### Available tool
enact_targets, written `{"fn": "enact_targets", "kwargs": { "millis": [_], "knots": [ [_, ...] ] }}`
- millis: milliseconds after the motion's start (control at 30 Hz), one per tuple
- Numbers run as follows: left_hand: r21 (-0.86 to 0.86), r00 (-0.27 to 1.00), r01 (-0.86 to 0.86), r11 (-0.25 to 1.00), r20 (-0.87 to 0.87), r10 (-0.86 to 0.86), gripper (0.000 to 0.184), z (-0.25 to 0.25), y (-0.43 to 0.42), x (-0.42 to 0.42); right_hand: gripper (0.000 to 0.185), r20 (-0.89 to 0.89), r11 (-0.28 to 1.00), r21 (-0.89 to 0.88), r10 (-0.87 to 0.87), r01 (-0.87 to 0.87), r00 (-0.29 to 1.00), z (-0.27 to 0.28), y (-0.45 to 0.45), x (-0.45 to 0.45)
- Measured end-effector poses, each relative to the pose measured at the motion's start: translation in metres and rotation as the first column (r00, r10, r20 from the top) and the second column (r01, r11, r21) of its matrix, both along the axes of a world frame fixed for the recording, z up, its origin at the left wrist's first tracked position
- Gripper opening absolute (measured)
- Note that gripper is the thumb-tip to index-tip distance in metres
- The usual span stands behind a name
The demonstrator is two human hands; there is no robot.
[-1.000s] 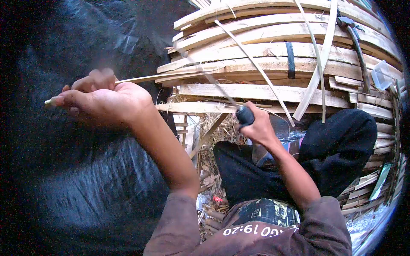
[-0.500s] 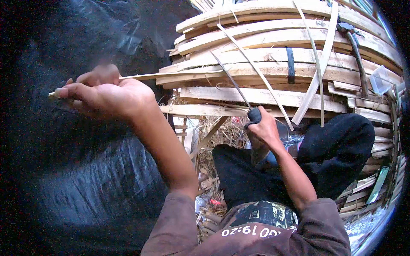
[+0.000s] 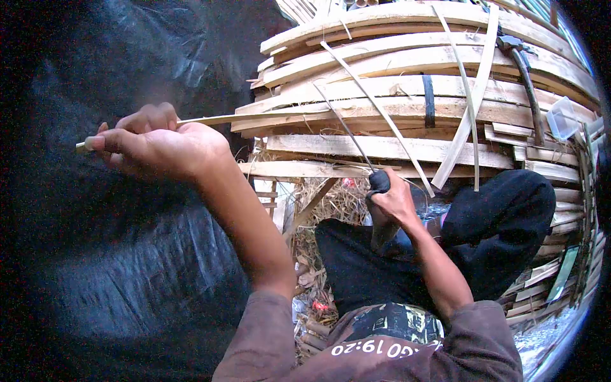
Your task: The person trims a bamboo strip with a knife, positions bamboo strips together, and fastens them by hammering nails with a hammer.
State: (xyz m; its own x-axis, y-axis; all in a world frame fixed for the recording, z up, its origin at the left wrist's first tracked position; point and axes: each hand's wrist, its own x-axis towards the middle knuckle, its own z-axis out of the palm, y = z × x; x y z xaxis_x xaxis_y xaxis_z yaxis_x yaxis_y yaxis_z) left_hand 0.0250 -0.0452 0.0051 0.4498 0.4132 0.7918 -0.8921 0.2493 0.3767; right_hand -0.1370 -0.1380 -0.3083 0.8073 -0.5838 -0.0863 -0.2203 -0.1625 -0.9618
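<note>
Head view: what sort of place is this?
Likely a small, makeshift wood or bamboo workshop, though the one view can't confirm it. Signs: a bladed tool in the right hand, loose shavings, and a hammer lying on wooden slats.

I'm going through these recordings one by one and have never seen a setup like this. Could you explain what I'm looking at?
There is no machine here, just a person's two bare hands. The single view comes from a camera worn on the head, looking forward and down. The left hand holds a thin pale strip above a black sheet. The right hand grips a dark-handled blade. In front are pale slats lying side by side. Across them lie loose strips, with a hammer and a clear plastic container toward the right.
</note>
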Motion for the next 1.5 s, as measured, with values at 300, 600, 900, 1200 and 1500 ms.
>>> {"fn": "enact_targets", "kwargs": {
  "millis": [300,600,900,1200,1500],
  "knots": [
    [-0.069,0.996,-0.029,0.997,-0.086,0.023,0.023,0.001,0.005,-0.004,0.044,0.342,0.986,0.000,0.154,-0.164,0.927,0.035,0.022,0.009],
    [-0.079,0.965,-0.208,0.975,-0.181,0.191,0.029,-0.008,0.011,-0.007,0.042,0.223,0.990,-0.019,0.144,-0.143,0.964,0.066,0.021,-0.003],
    [-0.035,0.977,-0.161,0.986,-0.144,0.155,0.037,-0.009,0.009,-0.007,0.037,0.114,0.996,-0.027,0.090,-0.087,0.989,0.034,0.010,0.008],
    [-0.019,0.976,-0.194,0.981,-0.103,0.191,0.037,-0.015,0.004,-0.013,0.041,0.295,0.988,-0.073,0.149,-0.134,0.944,0.048,0.016,0.007],
    [-0.020,0.975,-0.216,0.976,-0.050,0.215,0.037,-0.017,-0.002,-0.012,0.039,0.199,0.986,-0.061,0.163,-0.154,0.966,0.059,0.003,0.002]
  ]
}}
